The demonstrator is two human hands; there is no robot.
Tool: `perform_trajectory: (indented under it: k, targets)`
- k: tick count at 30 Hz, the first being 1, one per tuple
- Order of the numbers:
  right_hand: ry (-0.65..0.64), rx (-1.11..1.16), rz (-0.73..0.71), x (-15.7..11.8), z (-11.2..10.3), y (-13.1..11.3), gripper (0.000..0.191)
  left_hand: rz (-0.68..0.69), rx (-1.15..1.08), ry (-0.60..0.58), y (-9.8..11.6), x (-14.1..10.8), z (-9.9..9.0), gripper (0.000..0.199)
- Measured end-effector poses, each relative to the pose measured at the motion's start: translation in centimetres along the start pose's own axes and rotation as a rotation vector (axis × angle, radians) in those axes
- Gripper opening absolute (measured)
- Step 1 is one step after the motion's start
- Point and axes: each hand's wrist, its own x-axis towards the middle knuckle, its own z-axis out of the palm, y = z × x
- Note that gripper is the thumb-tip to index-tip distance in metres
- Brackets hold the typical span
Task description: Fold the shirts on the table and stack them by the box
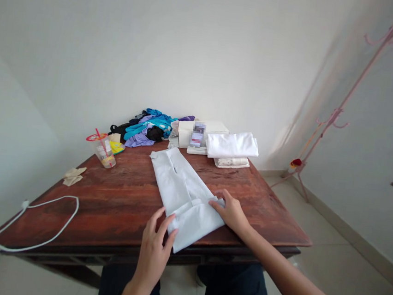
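Note:
A white garment point(186, 183), perhaps a shirt, lies folded into a long strip on the wooden table point(117, 205). Its near end is turned up into a wider layer that reaches the table's front edge. My left hand point(156, 236) is at the left edge of that near part, its fingers spread and the tips touching the cloth. At the opposite edge, my right hand point(230, 211) has thumb and fingers curled round the cloth where the fold ends. Part of the right fingertips is hidden by the fabric.
Folded white clothes point(232, 145) stand at the back right, beside a white box point(219, 127) and a propped phone point(197, 134). A heap of coloured clothes point(153, 127) lies behind. At left are a plastic cup point(105, 151), a crumpled tissue point(73, 176) and a white cable point(76, 208).

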Motion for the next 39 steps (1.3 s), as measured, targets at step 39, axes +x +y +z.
perform_trajectory:
  k: [39]
  targets:
    - [-0.31, 0.241, -0.573, -9.9, -3.8, -2.1, 0.027, 0.064, -0.427, -0.172, -1.3, -3.7, -7.2, 0.037]
